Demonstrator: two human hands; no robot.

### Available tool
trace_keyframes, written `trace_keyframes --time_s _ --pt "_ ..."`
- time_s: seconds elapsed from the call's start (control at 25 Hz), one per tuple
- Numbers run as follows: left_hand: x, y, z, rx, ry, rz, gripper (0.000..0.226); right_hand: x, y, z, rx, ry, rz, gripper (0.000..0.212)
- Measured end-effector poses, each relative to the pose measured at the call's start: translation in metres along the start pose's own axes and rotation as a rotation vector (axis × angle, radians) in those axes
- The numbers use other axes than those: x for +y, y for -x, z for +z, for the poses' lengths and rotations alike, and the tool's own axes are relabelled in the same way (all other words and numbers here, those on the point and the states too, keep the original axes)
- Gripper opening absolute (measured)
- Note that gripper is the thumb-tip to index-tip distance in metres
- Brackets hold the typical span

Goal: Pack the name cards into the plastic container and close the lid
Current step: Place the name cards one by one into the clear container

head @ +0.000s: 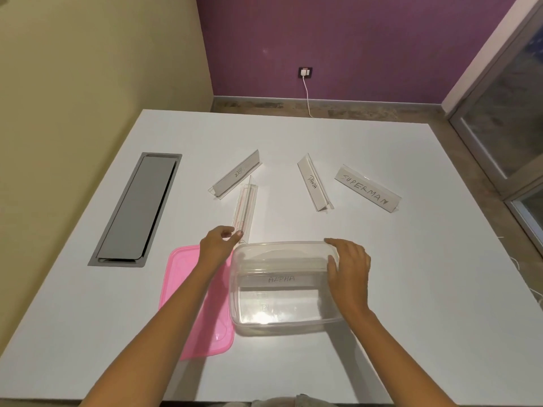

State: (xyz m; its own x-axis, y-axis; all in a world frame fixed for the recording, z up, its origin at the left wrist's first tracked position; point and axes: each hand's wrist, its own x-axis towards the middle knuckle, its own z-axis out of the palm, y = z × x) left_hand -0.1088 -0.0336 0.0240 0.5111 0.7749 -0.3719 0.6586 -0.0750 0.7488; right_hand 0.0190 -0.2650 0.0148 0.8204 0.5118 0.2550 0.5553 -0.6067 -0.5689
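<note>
One head-worn view looks steeply down, close over the white table [382, 289].

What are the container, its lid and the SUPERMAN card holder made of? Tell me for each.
Container: clear, glossy plastic, it seems; the ALPHA card and table show through its walls.
Lid: opaque pink plastic with a smooth, slight sheen and a moulded raised rim.
SUPERMAN card holder: probably clear acrylic, judging by its transparent edges and foot, around a white handwritten insert that looks like paper.
</note>
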Motion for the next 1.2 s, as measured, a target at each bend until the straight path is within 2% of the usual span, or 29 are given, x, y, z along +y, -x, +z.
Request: trace_keyframes --time_s 0.08,0.16,0.28,0.36,0.48,0.52,0.64,0.76,0.88,0.96,1.08,1.2 --pt "0.007 -0.021 0.008 -0.032 -0.065 -0.060 0.051 0.011 0.003 -0.001 -0.059 -0.067 0.175 0.039" --pt "0.013 -0.039 0.017 -0.075 -0.164 -0.111 0.054 0.020 0.007 0.000 -0.158 -0.133 0.236 0.039" --pt "0.017 -0.055 0.029 -0.086 -0.228 -0.145 0.035 0.026 0.012 0.003 -0.209 -0.178 0.248 0.042" --pt "0.017 -0.062 0.035 -0.078 -0.200 -0.200 0.032 0.026 0.015 0.006 -0.198 -0.184 0.271 0.043" --pt "0.015 -0.064 0.036 -0.070 -0.204 -0.230 0.011 0.023 0.018 0.008 -0.165 -0.214 0.309 0.043" --pt "0.015 -0.064 0.036 -0.043 -0.187 -0.217 0.005 0.022 0.018 0.007 -0.160 -0.211 0.308 0.043" --pt "0.016 -0.061 0.033 0.069 -0.049 -0.135 0.016 0.019 0.012 0.004 -0.210 -0.129 0.297 0.047" --pt "0.035 -0.044 0.025 0.083 0.090 -0.009 0.016 0.014 0.003 -0.001 -0.223 -0.031 0.277 0.043" --pt "0.062 -0.012 0.016 -0.024 0.250 0.139 0.019 -0.003 -0.009 -0.008 -0.166 -0.114 0.224 0.036" --pt "0.075 0.013 0.014 -0.173 0.345 0.164 0.018 -0.021 -0.022 -0.013 -0.150 -0.270 0.174 0.039" --pt "0.085 0.044 0.010 -0.409 0.466 0.103 0.020 -0.044 -0.038 -0.022 -0.005 -0.376 0.023 0.069" --pt "0.084 0.058 -0.001 -0.461 0.372 0.095 0.024 -0.049 -0.050 -0.036 0.143 -0.107 -0.179 0.097"
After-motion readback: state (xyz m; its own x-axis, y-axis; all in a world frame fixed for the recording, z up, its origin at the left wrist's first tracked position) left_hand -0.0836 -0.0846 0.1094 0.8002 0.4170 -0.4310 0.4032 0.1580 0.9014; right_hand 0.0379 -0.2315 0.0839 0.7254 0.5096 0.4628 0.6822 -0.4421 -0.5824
